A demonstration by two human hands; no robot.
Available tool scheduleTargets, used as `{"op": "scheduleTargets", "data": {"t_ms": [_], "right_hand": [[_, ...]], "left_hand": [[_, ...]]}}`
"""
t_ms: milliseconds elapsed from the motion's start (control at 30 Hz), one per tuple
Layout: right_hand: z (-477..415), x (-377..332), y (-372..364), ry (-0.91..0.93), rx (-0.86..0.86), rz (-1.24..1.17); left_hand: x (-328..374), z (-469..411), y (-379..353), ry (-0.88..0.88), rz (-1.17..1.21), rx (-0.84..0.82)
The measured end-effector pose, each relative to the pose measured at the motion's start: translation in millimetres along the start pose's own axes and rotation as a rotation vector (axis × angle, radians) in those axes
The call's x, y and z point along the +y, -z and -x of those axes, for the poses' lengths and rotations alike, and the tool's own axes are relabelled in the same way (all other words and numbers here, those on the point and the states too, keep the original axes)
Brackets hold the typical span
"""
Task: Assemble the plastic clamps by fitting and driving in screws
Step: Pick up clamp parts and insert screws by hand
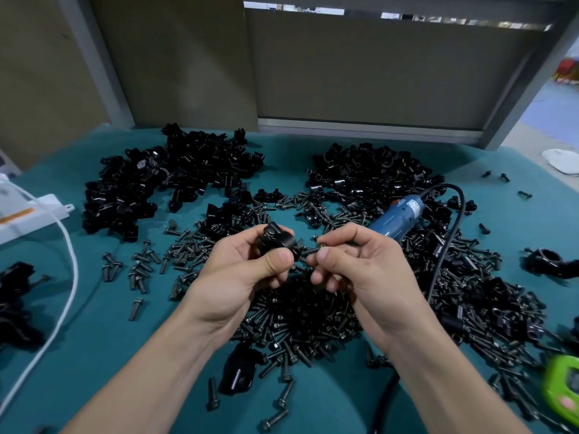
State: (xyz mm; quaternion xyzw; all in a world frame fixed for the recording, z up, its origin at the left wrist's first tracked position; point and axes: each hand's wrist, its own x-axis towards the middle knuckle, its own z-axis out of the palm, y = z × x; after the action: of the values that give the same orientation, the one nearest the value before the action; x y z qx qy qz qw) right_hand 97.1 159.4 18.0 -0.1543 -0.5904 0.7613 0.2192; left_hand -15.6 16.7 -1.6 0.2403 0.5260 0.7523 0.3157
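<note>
My left hand (247, 264) grips a black plastic clamp (277, 241) above the middle of the teal table. My right hand (351, 261) pinches a dark screw (308, 252) between thumb and fingers, its tip at the clamp's right side. A heap of loose dark screws (300, 317) lies under and around both hands. Two piles of black clamp halves sit further back, one at the left (175, 177) and one at the right (369, 173). A blue electric screwdriver (398, 219) lies behind my right hand with its black cable (451, 239) curving toward me.
The teal table cover (94, 324) carries a white cable (67, 270) and a white box (28, 214) at the left. Assembled black clamps lie at the far left (15, 302) and far right (551, 261). A green device (562, 389) sits at the lower right. Grey partition panels stand behind the table.
</note>
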Motion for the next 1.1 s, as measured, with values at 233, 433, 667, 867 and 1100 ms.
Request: {"op": "scheduleTargets", "data": {"t_ms": [233,433,667,867,1100], "right_hand": [[-0.4,3.9,1.4,0.073,-0.012,0.079],[-2.9,6.8,7.9,0.205,0.039,0.557],[-1.5,13.3,6.3,0.346,0.07,0.847],[-2.0,13.9,7.5,0.245,0.015,0.906],[-2.9,7.7,11.7,0.216,-0.08,0.865]], "left_hand": [[-1.5,-0.3,0.3,-0.01,-0.053,-0.035],[-4.1,0.2,-1.6,-0.032,-0.173,-0.046],[-6.0,1.8,-3.1,-0.07,-0.215,-0.059],[-5.7,1.8,-2.3,-0.092,-0.304,-0.06],[-7.2,-0.8,-0.1,-0.079,-0.287,-0.047]]}}
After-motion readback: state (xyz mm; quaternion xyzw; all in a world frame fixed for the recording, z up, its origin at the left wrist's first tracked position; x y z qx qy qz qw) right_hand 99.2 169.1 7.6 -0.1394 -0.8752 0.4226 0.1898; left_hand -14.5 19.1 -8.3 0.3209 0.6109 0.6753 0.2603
